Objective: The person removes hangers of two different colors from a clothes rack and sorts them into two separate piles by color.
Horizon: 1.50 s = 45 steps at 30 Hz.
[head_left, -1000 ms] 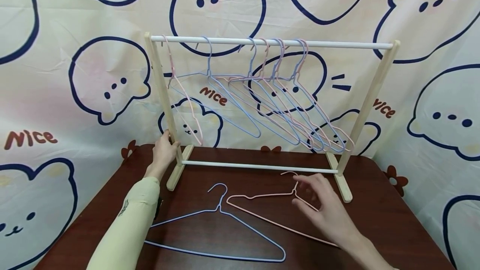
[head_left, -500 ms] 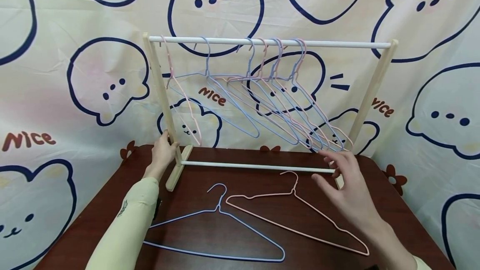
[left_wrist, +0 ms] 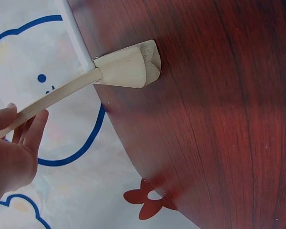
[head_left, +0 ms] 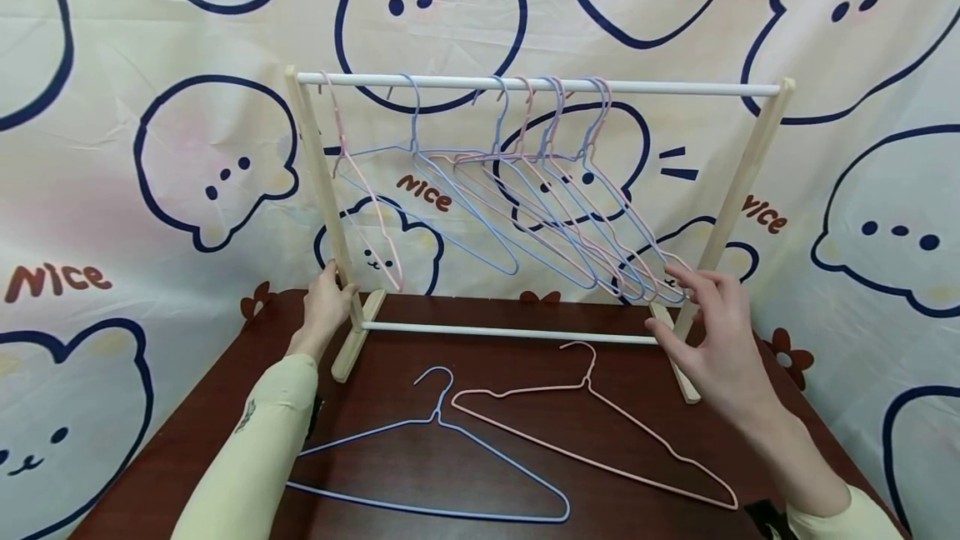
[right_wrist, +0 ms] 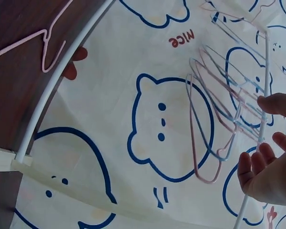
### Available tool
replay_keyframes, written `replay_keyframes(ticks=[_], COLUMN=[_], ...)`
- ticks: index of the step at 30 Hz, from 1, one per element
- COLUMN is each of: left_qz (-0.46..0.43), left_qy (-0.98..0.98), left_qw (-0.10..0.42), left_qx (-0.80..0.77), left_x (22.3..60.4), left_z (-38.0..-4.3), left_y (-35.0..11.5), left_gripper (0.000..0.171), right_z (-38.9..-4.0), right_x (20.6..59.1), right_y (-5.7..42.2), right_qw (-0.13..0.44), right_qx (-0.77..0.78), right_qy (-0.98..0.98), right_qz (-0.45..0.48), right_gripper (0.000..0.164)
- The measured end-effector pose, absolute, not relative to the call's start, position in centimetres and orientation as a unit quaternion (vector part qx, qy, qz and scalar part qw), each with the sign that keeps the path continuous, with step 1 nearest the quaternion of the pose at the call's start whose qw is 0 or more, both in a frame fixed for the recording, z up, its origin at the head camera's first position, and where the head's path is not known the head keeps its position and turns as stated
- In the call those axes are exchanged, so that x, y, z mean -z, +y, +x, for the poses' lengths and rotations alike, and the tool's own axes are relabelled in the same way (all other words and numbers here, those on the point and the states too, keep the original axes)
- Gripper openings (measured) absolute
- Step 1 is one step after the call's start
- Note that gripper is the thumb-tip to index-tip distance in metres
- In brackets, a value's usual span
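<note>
My left hand grips the left wooden post of a small clothes rack, low down; the left wrist view shows fingers and thumb around that post. My right hand is raised in front of the right post, fingers bent and spread from the thumb, holding nothing visible. Its fingertips overlap the lower corners of the hanging hangers in the head view; contact cannot be told. A blue clothes hanger and a pink clothes hanger lie on the dark wooden table.
Several blue and pink hangers, including a blue one, hang from the white top rail, mostly bunched right of its middle. A lower white bar joins the rack's feet. Behind stands a bear-print cloth.
My right hand has moved from above the pink hanger on the table, rightward and up to the rack's right post. My left hand stays on the left post.
</note>
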State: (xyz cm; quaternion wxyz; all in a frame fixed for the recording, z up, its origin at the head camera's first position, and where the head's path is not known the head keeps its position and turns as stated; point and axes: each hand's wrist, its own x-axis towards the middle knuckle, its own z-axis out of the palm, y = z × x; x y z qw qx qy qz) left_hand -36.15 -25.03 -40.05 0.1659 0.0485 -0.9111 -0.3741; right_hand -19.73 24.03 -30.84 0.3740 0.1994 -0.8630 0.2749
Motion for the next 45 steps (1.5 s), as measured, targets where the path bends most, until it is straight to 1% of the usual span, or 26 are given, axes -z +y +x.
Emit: replay_keyframes(ticks=[4, 11, 17, 21, 25, 29, 34, 37, 45], left_qz=[0.048, 0.051, 0.050, 0.048, 0.050, 0.054, 0.056, 0.056, 0.055], left_qy=[-0.910, -0.909, -0.909, -0.909, -0.910, -0.910, -0.910, -0.911, -0.912], left_qw=[0.160, 0.162, 0.158, 0.158, 0.156, 0.155, 0.156, 0.155, 0.153], left_qx=[0.379, 0.381, 0.382, 0.382, 0.381, 0.380, 0.380, 0.379, 0.377], left_x=[39.9, 39.9, 40.1, 40.1, 40.1, 40.1, 40.0, 40.0, 40.1], left_z=[-36.2, -36.1, -36.1, -36.1, -36.2, -36.2, -36.2, -36.1, -36.2], left_y=[-25.0, -25.0, -25.0, -25.0, -25.0, -25.0, -25.0, -25.0, -25.1], left_gripper=[0.041, 0.042, 0.042, 0.041, 0.042, 0.042, 0.044, 0.045, 0.044], right_z=[-20.1, -21.6, -22.7, -23.6, -24.3, -25.2, -26.3, -26.6, -27.1], right_x=[30.7, 30.6, 31.8, 32.5, 32.9, 33.0, 32.7, 32.6, 32.8], right_y=[24.6, 26.0, 27.1, 27.7, 28.2, 28.4, 28.2, 27.8, 27.4], right_qw=[0.366, 0.363, 0.350, 0.354, 0.361, 0.375, 0.405, 0.407, 0.408], right_qx=[-0.265, -0.220, -0.174, -0.143, -0.135, -0.135, -0.129, -0.121, -0.108], right_qy=[-0.870, -0.884, -0.903, -0.908, -0.911, -0.904, -0.887, -0.889, -0.891], right_qz=[0.198, 0.195, 0.181, 0.172, 0.151, 0.156, 0.179, 0.171, 0.170], right_gripper=[0.079, 0.080, 0.093, 0.101, 0.106, 0.107, 0.110, 0.110, 0.102])
